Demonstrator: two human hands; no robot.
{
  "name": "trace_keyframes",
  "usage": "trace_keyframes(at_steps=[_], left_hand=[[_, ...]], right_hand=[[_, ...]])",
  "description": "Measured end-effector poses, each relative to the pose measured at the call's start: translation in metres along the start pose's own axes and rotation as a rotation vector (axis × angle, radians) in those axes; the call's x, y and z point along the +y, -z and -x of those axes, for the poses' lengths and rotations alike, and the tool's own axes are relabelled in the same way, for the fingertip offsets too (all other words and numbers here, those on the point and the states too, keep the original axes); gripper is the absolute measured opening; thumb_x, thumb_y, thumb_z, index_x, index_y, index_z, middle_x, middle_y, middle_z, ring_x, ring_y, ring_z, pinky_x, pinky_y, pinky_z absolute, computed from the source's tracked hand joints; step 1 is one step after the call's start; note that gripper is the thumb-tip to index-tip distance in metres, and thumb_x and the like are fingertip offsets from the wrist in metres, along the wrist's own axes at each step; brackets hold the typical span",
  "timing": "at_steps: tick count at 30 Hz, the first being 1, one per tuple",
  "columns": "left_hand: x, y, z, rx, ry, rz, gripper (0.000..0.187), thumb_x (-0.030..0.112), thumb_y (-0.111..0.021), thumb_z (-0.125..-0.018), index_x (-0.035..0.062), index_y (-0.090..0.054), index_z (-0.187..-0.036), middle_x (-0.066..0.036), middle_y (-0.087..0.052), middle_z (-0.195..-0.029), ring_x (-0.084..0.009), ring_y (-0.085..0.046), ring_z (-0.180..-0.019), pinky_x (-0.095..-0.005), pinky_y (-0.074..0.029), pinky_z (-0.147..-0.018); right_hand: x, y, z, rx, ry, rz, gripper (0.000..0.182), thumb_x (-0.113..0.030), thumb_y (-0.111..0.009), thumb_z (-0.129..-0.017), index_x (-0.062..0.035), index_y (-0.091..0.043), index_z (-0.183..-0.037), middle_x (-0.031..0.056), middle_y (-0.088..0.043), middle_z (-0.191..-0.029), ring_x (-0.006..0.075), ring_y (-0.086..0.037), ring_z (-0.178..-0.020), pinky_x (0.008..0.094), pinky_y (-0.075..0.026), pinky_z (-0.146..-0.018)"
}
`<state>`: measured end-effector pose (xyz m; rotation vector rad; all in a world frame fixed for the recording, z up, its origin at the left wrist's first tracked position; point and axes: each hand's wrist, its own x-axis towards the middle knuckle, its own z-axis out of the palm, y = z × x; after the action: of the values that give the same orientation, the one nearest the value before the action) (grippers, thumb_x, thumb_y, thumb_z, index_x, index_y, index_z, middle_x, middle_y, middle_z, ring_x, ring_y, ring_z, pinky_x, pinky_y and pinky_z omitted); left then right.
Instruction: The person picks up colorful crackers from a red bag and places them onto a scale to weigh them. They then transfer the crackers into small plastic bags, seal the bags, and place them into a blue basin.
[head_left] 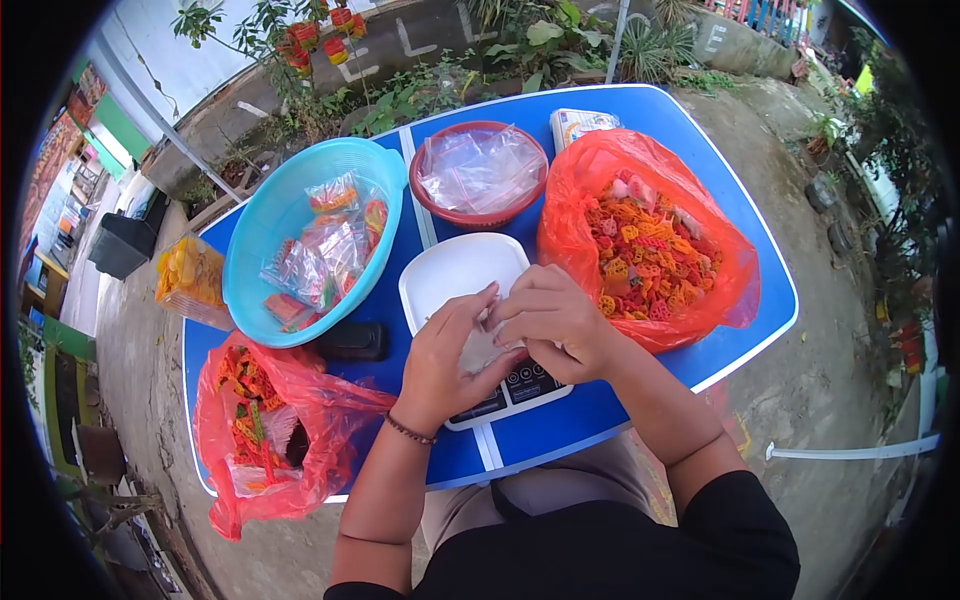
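Outdoors, above the white scale (pixel 462 265) on a blue, white-edged surface (pixel 660 120), the left hand (pixel 448 348), fingers apart, cups a clear plastic bag (pixel 480 352), long axis and direction unclear; the right hand's (pixel 556 318) grip is hidden.

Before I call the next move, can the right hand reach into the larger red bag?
Likely yes: the larger red bag gapes open close beside the right hand, though that hand looks busy over the scale.

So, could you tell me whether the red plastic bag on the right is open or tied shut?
Open: the mouth of the red plastic bag is spread wide, showing orange and red pieces inside.
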<state>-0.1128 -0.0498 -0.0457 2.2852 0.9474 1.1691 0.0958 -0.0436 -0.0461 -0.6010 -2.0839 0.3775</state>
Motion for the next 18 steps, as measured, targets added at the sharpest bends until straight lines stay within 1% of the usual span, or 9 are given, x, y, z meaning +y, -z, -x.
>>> trace_keyframes(at_steps=[2, 5, 8, 9, 10, 13, 14, 17, 18], left_hand=[[-0.004, -0.003, 0.001, -0.02, 0.029, 0.038, 0.065, 0.014, -0.086, -0.074, 0.002, -0.062, -0.134, -0.015, -0.071, -0.11, -0.0284, -0.07, -0.097, -0.0357, -0.055, -0.086], [-0.001, -0.007, -0.004, -0.047, 0.029, 0.019, 0.064, 0.016, -0.086, -0.076, 0.0031, -0.062, -0.134, -0.016, -0.07, -0.113, -0.0304, -0.068, -0.102, -0.0376, -0.054, -0.089], [0.02, -0.009, -0.015, -0.124, -0.048, -0.08, 0.066, 0.02, -0.086, -0.077, 0.0046, -0.061, -0.136, -0.017, -0.067, -0.119, -0.0326, -0.065, -0.108, -0.0399, -0.052, -0.093], [0.03, -0.011, -0.021, -0.157, -0.084, -0.122, 0.067, 0.022, -0.086, -0.078, 0.0052, -0.06, -0.137, -0.017, -0.066, -0.121, -0.0334, -0.064, -0.11, -0.0407, -0.051, -0.094], [0.038, -0.014, -0.026, -0.221, -0.117, -0.113, 0.067, 0.028, -0.084, -0.081, 0.0062, -0.058, -0.139, -0.016, -0.063, -0.125, -0.035, -0.061, -0.112, -0.0409, -0.05, -0.095], [0.053, -0.034, -0.047, -0.346, -0.123, 0.017, 0.063, 0.028, -0.081, -0.085, 0.0063, -0.057, -0.14, -0.015, -0.062, -0.125, -0.0366, -0.06, -0.113, -0.0408, -0.05, -0.095], [0.056, -0.04, -0.057, -0.401, -0.096, 0.056, 0.059, 0.028, -0.077, -0.089, 0.0056, -0.057, -0.14, -0.017, -0.061, -0.124, -0.0371, -0.06, -0.114, -0.0409, -0.05, -0.096], [0.051, -0.063, -0.088, -0.334, -0.041, 0.146, 0.06, 0.027, -0.075, -0.091, 0.004, -0.053, -0.142, -0.02, -0.059, -0.127, -0.0366, -0.061, -0.114, -0.0407, -0.05, -0.097], [0.043, -0.066, -0.1, -0.307, -0.065, 0.196, 0.059, 0.032, -0.067, -0.099, 0.0004, -0.048, -0.146, -0.02, -0.057, -0.133, -0.0316, -0.063, -0.117, -0.0391, -0.049, -0.101]], right_hand=[[-0.004, 0.006, -0.001, 0.002, -0.022, 0.006, 0.023, 0.004, -0.065, -0.067, -0.0079, -0.071, -0.086, 0.0038, -0.072, -0.098, 0.0244, -0.061, -0.094, 0.0383, -0.044, -0.08], [-0.004, 0.027, -0.006, 0.143, -0.006, 0.011, 0.023, 0.009, -0.061, -0.072, -0.0051, -0.071, -0.087, 0.0054, -0.073, -0.093, 0.0238, -0.065, -0.086, 0.0374, -0.048, -0.075], [0.007, 0.067, 0.0, 0.272, -0.119, 0.111, 0.021, 0.011, -0.059, -0.077, -0.0018, -0.071, -0.088, 0.0075, -0.074, -0.091, 0.0237, -0.066, -0.077, 0.0364, -0.05, -0.068], [0.014, 0.082, 0.005, 0.281, -0.184, 0.165, 0.02, 0.011, -0.059, -0.079, -0.0007, -0.071, -0.09, 0.0086, -0.074, -0.089, 0.0237, -0.067, -0.075, 0.0352, -0.051, -0.066], [0.021, 0.095, 0.01, 0.289, -0.248, 0.219, 0.019, 0.01, -0.059, -0.08, 0.0005, -0.071, -0.091, 0.0096, -0.074, -0.086, 0.0238, -0.067, -0.072, 0.034, -0.052, -0.065], [0.037, 0.116, 0.025, 0.183, -0.632, 0.329, 0.021, 0.011, -0.059, -0.08, 0.0013, -0.07, -0.094, 0.0138, -0.073, -0.086, 0.02, -0.069, -0.075, 0.0318, -0.051, -0.067], [0.041, 0.116, 0.028, 0.184, -0.711, 0.318, 0.02, 0.009, -0.06, -0.08, 0.0007, -0.07, -0.096, 0.0149, -0.072, -0.086, 0.0196, -0.066, -0.073, 0.0322, -0.05, -0.065], [0.056, 0.099, 0.04, 0.191, -0.639, 0.276, 0.015, 0.008, -0.06, -0.082, 0.003, -0.07, -0.092, 0.0171, -0.071, -0.078, 0.0303, -0.068, -0.065, 0.0371, -0.051, -0.061], [0.056, 0.098, 0.045, 0.129, -0.681, 0.289, 0.016, 0.003, -0.063, -0.081, 0.0016, -0.07, -0.096, 0.0192, -0.07, -0.083, 0.034, -0.067, -0.071, 0.0415, -0.053, -0.065]])
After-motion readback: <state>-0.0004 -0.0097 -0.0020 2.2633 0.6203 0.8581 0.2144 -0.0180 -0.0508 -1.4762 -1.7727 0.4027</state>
